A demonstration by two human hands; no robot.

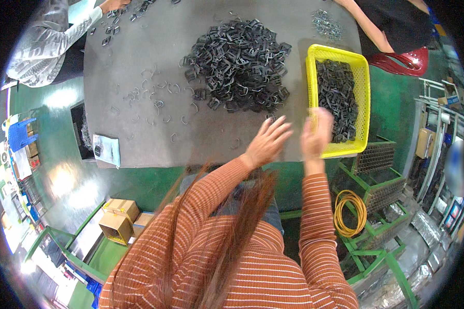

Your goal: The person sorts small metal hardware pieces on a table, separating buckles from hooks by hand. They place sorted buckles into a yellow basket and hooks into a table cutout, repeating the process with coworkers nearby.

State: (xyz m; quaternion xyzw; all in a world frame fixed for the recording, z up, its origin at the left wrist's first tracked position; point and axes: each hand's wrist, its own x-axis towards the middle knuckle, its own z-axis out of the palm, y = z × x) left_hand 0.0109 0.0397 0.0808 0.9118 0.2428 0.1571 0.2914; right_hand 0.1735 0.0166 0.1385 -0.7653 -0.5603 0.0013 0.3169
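Note:
My left hand (268, 140) is over the grey table (144, 139), just below the pile of black buckle-like parts (237, 67). Its fingers are stretched out and apart, and I see nothing held in them. At the near left wall of the yellow plastic basket (366, 103) is my right hand (317, 135), smeared by motion. Whether it holds anything cannot be made out. The basket contains many black parts (336, 98) like those in the pile. Bent metal wire pieces (160, 92) lie scattered to the left of the pile.
Two co-workers sit at the far side; one's hand (113, 5) is near loose black parts at far left. Small metal pieces (327, 26) lie at far right. A blue-white packet (106, 150) sits at the near left corner. Right of me, a green rack (379, 190) carries a coiled orange hose (350, 213).

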